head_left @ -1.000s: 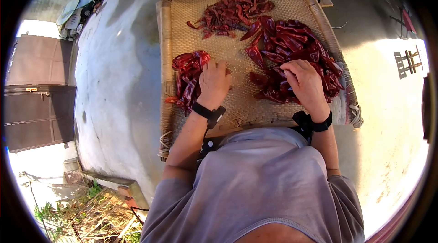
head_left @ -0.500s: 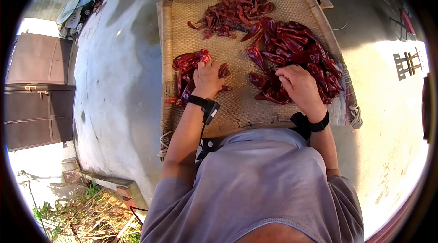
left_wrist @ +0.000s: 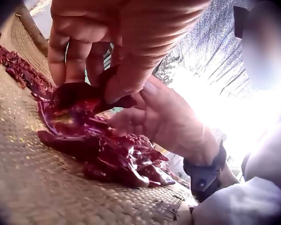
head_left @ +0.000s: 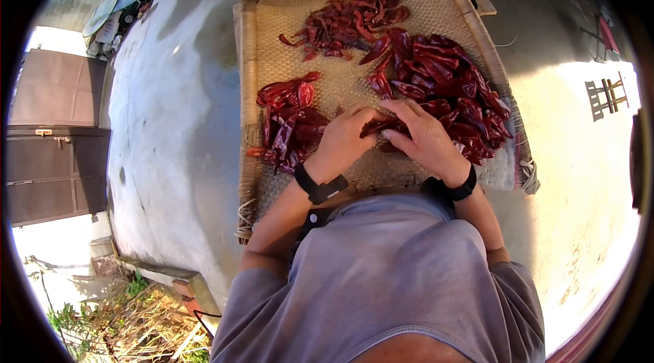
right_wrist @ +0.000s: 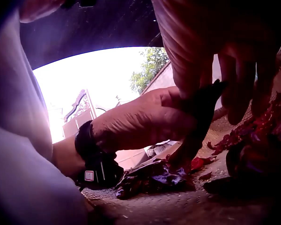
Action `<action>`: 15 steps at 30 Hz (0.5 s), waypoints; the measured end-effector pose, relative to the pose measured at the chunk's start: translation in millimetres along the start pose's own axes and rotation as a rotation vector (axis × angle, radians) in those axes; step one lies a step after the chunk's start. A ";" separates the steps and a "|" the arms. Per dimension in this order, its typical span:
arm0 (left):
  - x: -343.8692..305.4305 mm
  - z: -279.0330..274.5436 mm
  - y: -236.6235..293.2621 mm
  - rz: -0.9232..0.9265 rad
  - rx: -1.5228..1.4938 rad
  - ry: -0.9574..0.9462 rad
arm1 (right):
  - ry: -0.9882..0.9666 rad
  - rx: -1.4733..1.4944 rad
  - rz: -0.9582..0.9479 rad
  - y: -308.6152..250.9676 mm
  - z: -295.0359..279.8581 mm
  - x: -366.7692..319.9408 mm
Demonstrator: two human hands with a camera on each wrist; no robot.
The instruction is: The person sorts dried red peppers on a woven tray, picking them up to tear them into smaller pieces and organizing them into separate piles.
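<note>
My left hand (head_left: 346, 137) and right hand (head_left: 430, 145) meet over the middle of a woven tray (head_left: 248, 56). Between their fingertips they pinch a dark red chili pepper (head_left: 377, 126). Up close in the left wrist view, the left thumb presses on the held chili pepper (left_wrist: 75, 96), with the right hand (left_wrist: 166, 119) at its other end. The right wrist view has the chili pepper (right_wrist: 205, 105) as a dark shape between both hands. Just beyond the right hand lies a large pile of glossy red chili peppers (head_left: 470, 87); a smaller chili pile (head_left: 286, 114) lies left of the left hand.
Thin, shriveled red pieces (head_left: 354, 17) form a third heap at the tray's far end. The tray's raised rim runs around its sides. Concrete floor (head_left: 170, 111) surrounds it, with a brown metal door (head_left: 58, 165) at far left and a small wooden stool (head_left: 610, 96) at right.
My left hand went to the left pile, then swung right to meet the right hand. The right hand has moved left, off the large pile's edge, and both now hold one chili pepper.
</note>
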State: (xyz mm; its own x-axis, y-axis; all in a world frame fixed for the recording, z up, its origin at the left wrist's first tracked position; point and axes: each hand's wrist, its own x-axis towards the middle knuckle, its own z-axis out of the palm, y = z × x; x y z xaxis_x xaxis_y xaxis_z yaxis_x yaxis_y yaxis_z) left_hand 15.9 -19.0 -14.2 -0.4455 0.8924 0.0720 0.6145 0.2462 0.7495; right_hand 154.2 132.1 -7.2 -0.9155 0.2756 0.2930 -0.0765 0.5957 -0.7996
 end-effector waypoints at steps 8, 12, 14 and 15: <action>-5.0 -1.4 -1.4 -0.070 -0.153 -0.072 | -0.134 0.098 0.109 7.4 -2.2 2.3; -5.7 -2.6 -9.5 -0.264 -0.193 0.043 | -0.028 0.056 0.198 8.9 -5.4 1.6; -1.3 -6.9 -7.9 -0.318 -0.158 0.046 | 0.045 -0.013 0.206 13.5 -10.6 4.6; 0.3 -4.6 -12.2 -0.281 -0.115 0.054 | 0.124 -0.072 0.168 16.1 -11.5 6.4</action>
State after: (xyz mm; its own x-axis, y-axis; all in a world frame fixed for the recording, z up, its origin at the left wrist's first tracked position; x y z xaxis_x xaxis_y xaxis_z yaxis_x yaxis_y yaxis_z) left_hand 5.3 -23.5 -20.3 -0.6230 0.7735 -0.1163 0.3858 0.4332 0.8145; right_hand 151.6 152.1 -12.1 -0.8572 0.4633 0.2247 0.1054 0.5850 -0.8042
